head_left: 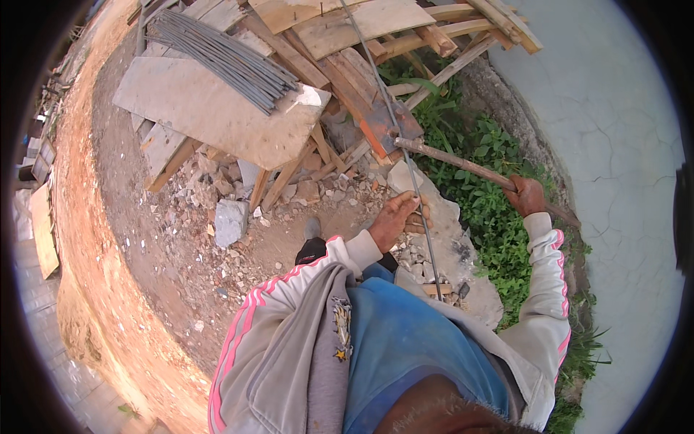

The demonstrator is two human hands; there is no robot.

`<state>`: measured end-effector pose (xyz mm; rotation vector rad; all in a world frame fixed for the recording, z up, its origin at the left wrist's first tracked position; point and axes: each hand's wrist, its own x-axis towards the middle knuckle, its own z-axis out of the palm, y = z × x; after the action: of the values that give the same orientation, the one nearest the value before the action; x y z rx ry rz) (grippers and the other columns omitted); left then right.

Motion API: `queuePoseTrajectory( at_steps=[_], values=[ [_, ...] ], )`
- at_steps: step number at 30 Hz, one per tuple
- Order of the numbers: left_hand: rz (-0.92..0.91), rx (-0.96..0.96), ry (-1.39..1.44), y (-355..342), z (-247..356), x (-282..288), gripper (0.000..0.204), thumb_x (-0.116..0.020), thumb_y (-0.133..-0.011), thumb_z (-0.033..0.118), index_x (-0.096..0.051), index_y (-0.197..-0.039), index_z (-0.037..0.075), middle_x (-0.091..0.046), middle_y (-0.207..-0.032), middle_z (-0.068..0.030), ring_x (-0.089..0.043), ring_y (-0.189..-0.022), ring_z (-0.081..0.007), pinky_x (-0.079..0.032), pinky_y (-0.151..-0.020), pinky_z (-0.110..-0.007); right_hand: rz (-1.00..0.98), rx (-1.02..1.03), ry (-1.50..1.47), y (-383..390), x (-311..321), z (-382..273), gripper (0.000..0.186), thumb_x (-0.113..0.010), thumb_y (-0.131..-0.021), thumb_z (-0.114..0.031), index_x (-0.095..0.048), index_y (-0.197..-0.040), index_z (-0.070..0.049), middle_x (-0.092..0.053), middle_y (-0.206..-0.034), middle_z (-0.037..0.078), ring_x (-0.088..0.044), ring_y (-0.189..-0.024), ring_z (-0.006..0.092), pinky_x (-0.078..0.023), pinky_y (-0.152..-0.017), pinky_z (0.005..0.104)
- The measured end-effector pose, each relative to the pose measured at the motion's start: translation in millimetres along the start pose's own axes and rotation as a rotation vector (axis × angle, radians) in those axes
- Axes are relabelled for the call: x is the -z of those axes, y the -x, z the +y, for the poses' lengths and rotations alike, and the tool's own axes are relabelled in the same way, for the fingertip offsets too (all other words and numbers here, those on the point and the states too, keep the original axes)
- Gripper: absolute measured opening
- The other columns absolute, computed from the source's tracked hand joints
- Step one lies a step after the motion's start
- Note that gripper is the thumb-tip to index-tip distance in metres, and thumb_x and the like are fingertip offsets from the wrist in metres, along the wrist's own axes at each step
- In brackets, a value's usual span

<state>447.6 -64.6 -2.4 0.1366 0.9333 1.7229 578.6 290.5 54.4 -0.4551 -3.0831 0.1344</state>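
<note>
My left hand [397, 219] is closed around a long thin steel rod [427, 247], with the thumb and fingers pinching it. The rod runs from the top of the view, over a dark metal plate with pins [405, 124], down toward my body. My right hand [525, 196] grips a long brown bar [463, 166] near its right part. The far end of that bar meets the steel rod beside the plate. Whether the bar is wood or rusty metal, I cannot tell. The plate rests on an orange-edged timber [374, 139].
A bundle of grey steel rods [224, 61] lies on a board [210, 108] at the far left. Planks and plywood [361, 29] are stacked at the back. Rubble [210, 188] and a stone block [230, 223] cover the ground. Green plants [484, 217] grow along a pale wall [622, 181].
</note>
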Motion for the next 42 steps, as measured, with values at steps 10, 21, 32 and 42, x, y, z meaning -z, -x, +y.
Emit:
queuePoseTrajectory(
  at_steps=[10,21,32,42],
  values=[
    [-0.046,0.019,0.044,5,5,4,0.025,-0.05,-0.108,0.027,-0.056,-0.12,0.007,-0.065,-0.102,-0.004,-0.07,-0.095,-0.0192,-0.059,-0.081,-0.034,-0.103,-0.316,0.035,46,16,11,0.025,-0.077,-0.078,-0.033,-0.069,-0.081,-0.009,-0.065,-0.071,0.019,-0.066,-0.07,0.0404,-0.05,-0.063,0.0507],
    [-0.452,0.517,0.173,59,-35,24,0.023,-0.051,-0.107,0.028,-0.054,-0.119,0.009,-0.064,-0.11,-0.0089,-0.065,-0.115,-0.0271,-0.054,-0.097,-0.042,-0.006,-0.729,0.279,140,-15,31,0.024,-0.072,-0.082,-0.033,-0.077,-0.09,-0.011,-0.071,-0.084,0.02,-0.069,-0.084,0.0421,-0.054,-0.076,0.0525],
    [-0.733,0.678,-0.106,201,30,172,0.03,-0.044,-0.109,0.033,-0.051,-0.12,0.006,-0.064,-0.103,-0.0081,-0.072,-0.098,-0.0251,-0.06,-0.088,-0.039,0.053,-1.265,0.385,271,-48,-246,0.027,-0.068,-0.086,-0.037,-0.076,-0.095,-0.012,-0.073,-0.089,0.02,-0.071,-0.087,0.0402,-0.057,-0.079,0.051],
    [-0.49,0.54,-0.329,258,108,236,0.028,-0.049,-0.107,0.026,-0.057,-0.124,0.005,-0.06,-0.093,-0.001,-0.066,-0.08,-0.0137,-0.058,-0.072,-0.03,0.09,-1.464,0.412,276,-58,-357,0.035,-0.066,-0.089,-0.044,-0.073,-0.096,-0.01,-0.074,-0.093,0.02,-0.072,-0.088,0.0397,-0.058,-0.077,0.0528]
  ],
)
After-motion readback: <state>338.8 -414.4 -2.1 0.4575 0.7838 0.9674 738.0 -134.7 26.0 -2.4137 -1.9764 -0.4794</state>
